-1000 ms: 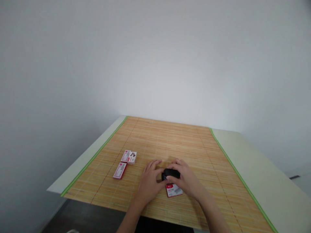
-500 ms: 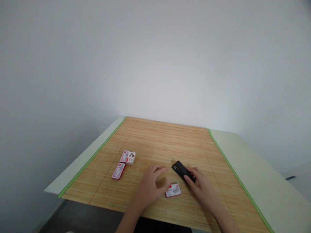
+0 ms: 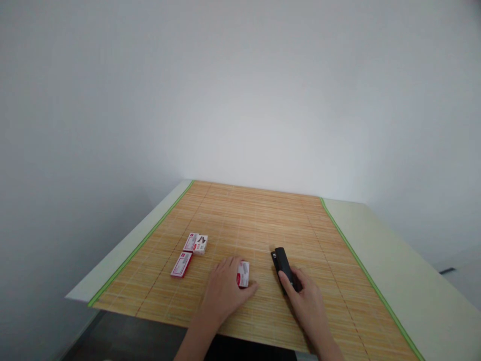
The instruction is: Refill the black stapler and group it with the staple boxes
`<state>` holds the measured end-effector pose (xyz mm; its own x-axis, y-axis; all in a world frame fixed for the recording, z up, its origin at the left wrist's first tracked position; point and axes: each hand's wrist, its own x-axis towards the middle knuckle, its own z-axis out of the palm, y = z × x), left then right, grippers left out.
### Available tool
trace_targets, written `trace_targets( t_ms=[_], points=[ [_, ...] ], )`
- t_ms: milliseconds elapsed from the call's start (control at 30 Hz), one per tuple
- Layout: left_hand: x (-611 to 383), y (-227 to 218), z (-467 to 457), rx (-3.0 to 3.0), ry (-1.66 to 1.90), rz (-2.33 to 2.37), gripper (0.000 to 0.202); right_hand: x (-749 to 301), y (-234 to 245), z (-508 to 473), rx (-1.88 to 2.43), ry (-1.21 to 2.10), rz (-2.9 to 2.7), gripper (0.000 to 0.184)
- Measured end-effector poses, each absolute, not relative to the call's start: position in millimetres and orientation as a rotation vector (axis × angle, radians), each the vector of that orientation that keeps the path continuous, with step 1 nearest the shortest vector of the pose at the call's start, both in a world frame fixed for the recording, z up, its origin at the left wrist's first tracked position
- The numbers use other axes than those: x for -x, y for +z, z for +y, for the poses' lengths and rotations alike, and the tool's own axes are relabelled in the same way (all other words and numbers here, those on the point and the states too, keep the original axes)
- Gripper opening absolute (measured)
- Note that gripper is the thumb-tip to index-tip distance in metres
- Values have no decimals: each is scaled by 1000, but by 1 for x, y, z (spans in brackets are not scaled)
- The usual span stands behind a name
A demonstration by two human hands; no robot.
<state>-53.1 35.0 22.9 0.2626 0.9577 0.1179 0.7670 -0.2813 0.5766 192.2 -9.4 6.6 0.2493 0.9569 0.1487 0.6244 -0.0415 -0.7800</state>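
Note:
My left hand (image 3: 224, 287) is around a small white and red staple box (image 3: 243, 274), its fingers at the left and far side and its thumb along the near end. Part of the box is hidden under the fingers. My right hand (image 3: 305, 293) grips the near end of a black stapler (image 3: 284, 264), thumb on the left side and fingers on the right. The stapler points away from me, low over the bamboo mat (image 3: 259, 215).
To the left lie a red-edged white box (image 3: 182, 264), a similar box (image 3: 191, 241) just beyond it, and a white box with a stapler picture (image 3: 201, 244) beside that. Green edging borders the mat on the pale table (image 3: 361, 225). A wall stands behind.
The staple box has moved left and away from me and has turned, with my left hand now around it. My right hand has swung the stapler to point straighter ahead.

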Motion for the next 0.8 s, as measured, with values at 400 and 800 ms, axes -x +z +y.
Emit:
trace_targets(
  t_ms=[400, 800],
  points=[
    [72, 29, 54, -2156, 509, 1215, 71, -201, 4, -22, 1675, 777, -1721, 48],
    [46, 21, 54, -2259, 597, 1148, 65, -183, -2, -20, 1639, 664, -1833, 43]
  ],
)
